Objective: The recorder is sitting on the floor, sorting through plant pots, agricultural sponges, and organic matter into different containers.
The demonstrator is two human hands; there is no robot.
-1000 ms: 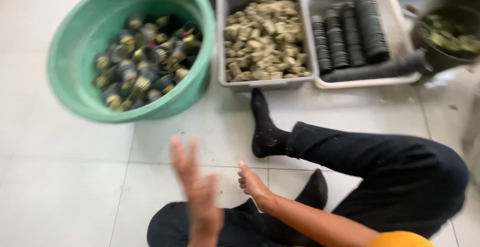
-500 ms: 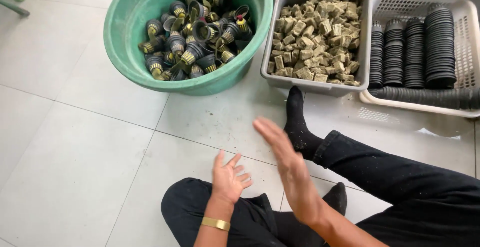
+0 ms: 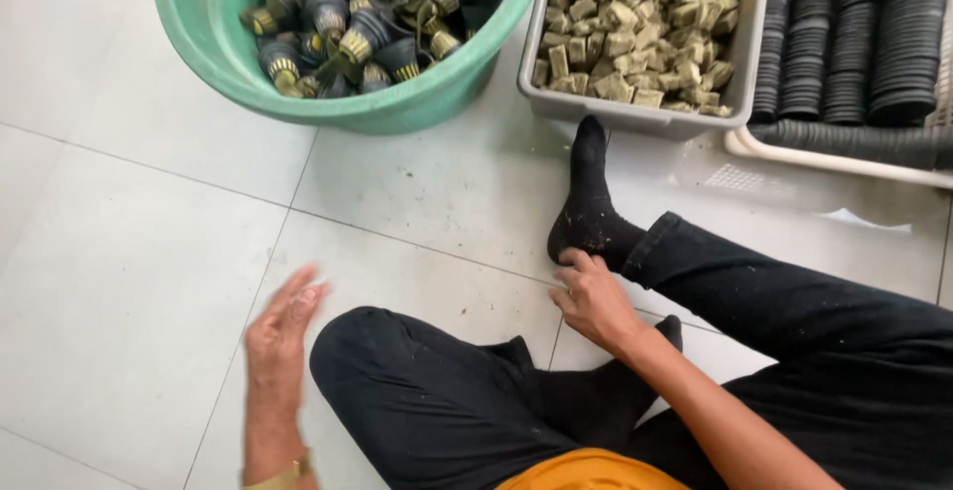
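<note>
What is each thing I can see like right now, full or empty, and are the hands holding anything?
Round green plastic tub: part full of small black-and-yellow cup-shaped pieces.
Grey rectangular plastic bin: full of tan cube-shaped blocks.
White slotted plastic basket: holds stacked black round plastic cups.
Left hand: empty, fingers straight, above the floor.
Right hand: empty, resting at the ankle of the black sock.

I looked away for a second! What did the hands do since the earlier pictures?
The two hands came apart. The right hand dropped onto the ankle by the black sock; the left hand swung out over the white tiled floor. Both are empty. The round green plastic tub and grey bin of tan cubes stayed put.
</note>
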